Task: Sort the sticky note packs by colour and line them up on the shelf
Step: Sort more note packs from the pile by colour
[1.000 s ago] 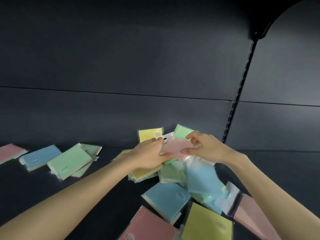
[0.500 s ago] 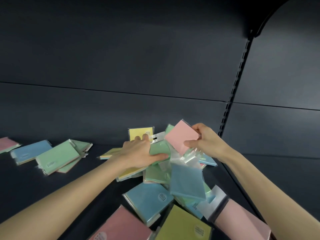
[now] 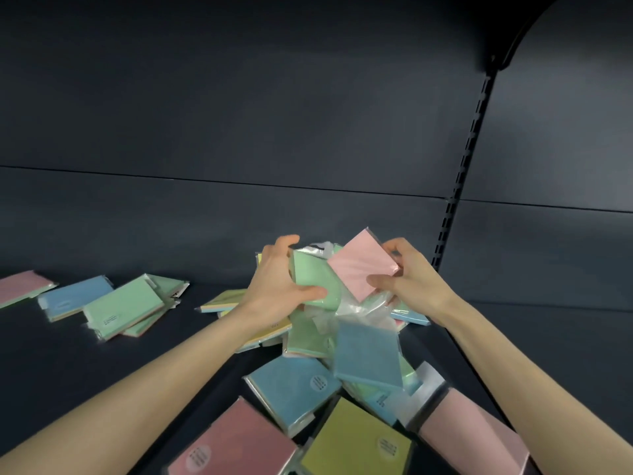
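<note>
The dark shelf carries a jumbled pile of sticky note packs at lower centre and a few loose packs at middle left. Above the pile, the left hand grips a green pack. The right hand pinches a tilted pink pack, which perhaps touches the green one.

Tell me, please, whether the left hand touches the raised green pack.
Touching: head view shows the left hand gripping the raised green pack, thumb across it.
</note>
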Motion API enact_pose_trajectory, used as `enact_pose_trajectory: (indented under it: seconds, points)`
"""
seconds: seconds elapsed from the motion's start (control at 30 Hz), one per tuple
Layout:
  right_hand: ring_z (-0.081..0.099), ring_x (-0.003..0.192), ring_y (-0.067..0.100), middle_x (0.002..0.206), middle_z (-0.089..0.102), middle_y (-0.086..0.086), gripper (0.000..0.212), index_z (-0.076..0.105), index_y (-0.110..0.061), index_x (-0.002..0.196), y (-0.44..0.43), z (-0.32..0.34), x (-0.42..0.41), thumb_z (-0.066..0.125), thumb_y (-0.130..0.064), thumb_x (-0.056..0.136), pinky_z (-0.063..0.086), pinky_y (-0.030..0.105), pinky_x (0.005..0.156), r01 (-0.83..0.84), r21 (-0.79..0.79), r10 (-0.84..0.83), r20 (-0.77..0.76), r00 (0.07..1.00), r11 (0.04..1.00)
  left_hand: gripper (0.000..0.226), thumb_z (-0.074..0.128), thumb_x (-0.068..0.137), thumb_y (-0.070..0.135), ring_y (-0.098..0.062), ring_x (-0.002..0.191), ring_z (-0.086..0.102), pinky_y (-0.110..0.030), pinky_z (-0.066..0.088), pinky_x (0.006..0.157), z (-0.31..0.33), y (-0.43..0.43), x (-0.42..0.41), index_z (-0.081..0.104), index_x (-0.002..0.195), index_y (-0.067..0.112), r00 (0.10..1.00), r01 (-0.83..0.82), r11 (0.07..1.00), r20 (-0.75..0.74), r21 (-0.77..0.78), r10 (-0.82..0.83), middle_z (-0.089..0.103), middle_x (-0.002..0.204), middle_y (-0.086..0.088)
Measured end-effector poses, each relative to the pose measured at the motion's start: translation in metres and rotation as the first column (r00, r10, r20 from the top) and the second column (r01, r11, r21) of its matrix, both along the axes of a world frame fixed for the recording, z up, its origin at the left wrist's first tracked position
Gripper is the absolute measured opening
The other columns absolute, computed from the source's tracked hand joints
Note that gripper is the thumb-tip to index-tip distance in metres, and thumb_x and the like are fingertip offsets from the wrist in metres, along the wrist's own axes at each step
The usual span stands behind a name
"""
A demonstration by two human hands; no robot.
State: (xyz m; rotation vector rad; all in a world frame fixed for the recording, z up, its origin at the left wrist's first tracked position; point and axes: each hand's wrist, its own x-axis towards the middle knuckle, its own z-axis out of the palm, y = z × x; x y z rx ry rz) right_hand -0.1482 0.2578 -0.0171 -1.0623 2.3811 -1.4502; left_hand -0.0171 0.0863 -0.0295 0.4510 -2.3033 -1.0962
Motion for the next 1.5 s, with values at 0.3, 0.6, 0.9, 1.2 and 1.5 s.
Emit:
enact_pose_trajectory:
  seconds: [0.3,0.6,0.9,1.2,1.5]
  points:
    - [0.049,0.049,0.0,0.089,0.061,-0.002,0.029,0.052,-0.011,0.115,-0.025,0.028,0.059,0.059,0.0,0.089,0.043,0.019,0.047,-0.13,-0.311,0.106,-0.095,0.99,0.941,0.029,0.073,0.079,0.008,-0.012,0.091,0.067,-0.03,0.054,0.081,0.02,-0.025,0.07,0.059,0.098,0.026,0.95,-0.065,0.993,-0.297,0.103,0.093,0.068,0.093,0.012]
    - [0.054,0.057,-0.003,0.092,0.064,-0.012,0.029,0.053,-0.02,0.112,-0.114,0.036,0.162,0.062,-0.006,0.088,0.043,0.012,0.053,-0.237,-0.323,0.181,-0.193,0.964,0.916,0.016,0.058,0.092,0.013,-0.018,0.077,0.069,-0.036,0.06,0.066,0.022,-0.096,0.191,0.049,0.105,0.016,0.935,-0.135,0.981,-0.312,0.137,0.172,0.066,0.097,-0.003]
    - [0.062,0.081,0.009,0.097,0.067,-0.006,0.024,0.057,-0.018,0.107,-0.252,0.017,0.299,0.067,-0.014,0.086,0.047,0.014,0.061,-0.249,-0.353,0.224,-0.111,0.968,0.902,0.015,0.053,0.094,0.021,-0.018,0.062,0.066,-0.028,0.056,0.064,0.009,-0.21,0.344,0.048,0.109,0.019,0.954,-0.229,0.973,-0.194,0.018,0.229,0.067,0.088,0.002]
    - [0.061,0.09,0.01,0.104,0.064,-0.005,0.025,0.053,-0.02,0.108,-0.362,0.022,0.342,0.065,-0.016,0.087,0.046,0.01,0.065,-0.21,-0.249,0.171,-0.167,0.971,0.946,0.017,0.049,0.097,0.016,-0.028,0.081,0.065,-0.044,0.058,0.069,0.016,-0.325,0.391,0.053,0.111,0.024,0.961,-0.215,0.973,-0.159,0.089,0.227,0.064,0.09,0.001]
    - [0.06,0.095,0.014,0.109,0.063,-0.004,0.029,0.052,-0.016,0.115,-0.457,0.01,0.329,0.062,-0.018,0.088,0.051,0.026,0.074,-0.224,-0.093,0.201,-0.209,0.957,0.97,0.018,0.053,0.094,0.011,-0.022,0.082,0.066,-0.033,0.06,0.061,-0.01,-0.427,0.367,0.047,0.111,0.011,0.967,-0.22,0.97,0.156,0.104,0.202,0.06,0.103,-0.011]
